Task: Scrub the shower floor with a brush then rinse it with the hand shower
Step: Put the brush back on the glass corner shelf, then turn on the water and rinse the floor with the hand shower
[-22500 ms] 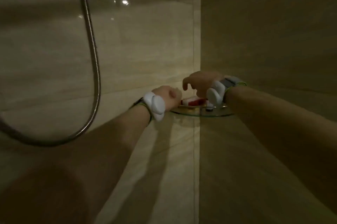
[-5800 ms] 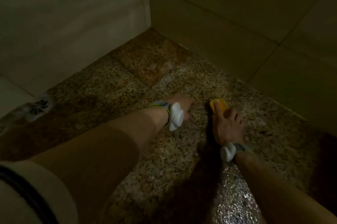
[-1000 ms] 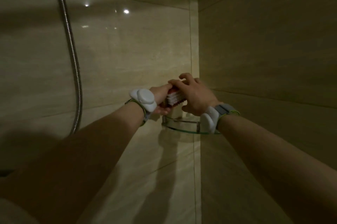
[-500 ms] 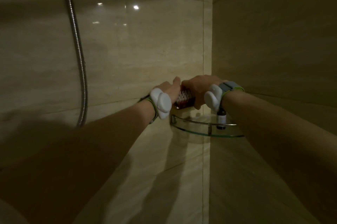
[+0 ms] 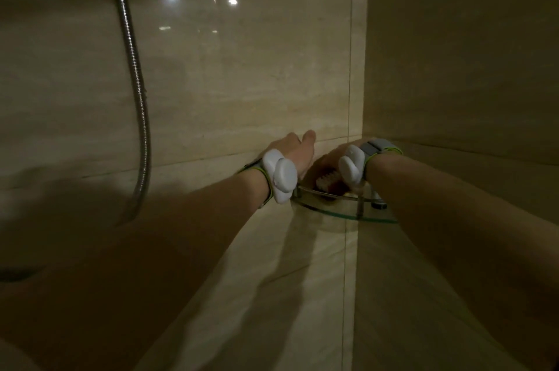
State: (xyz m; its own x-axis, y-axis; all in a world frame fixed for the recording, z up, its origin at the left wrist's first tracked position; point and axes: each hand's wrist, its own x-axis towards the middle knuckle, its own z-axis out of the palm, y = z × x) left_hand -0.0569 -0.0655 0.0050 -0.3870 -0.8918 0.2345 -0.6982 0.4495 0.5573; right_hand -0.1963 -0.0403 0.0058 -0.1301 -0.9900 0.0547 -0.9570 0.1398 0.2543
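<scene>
Crowding the glass shelf [image 5: 341, 212], both wrists hide the brush [image 5: 327, 180].

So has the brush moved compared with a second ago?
Yes. The brush has come down from above the glass corner shelf to its surface, under the right hand.

- two hands: left hand [image 5: 298, 150], right hand [image 5: 331, 159]
- two white wrist devices: one on the left wrist [image 5: 279, 177], one on the right wrist [image 5: 351, 167]
- one brush [image 5: 328, 182], white bristles showing
- one glass corner shelf [image 5: 338, 210]
- one metal shower hose [image 5: 137, 92]
- two tiled walls meeting in a corner
</scene>
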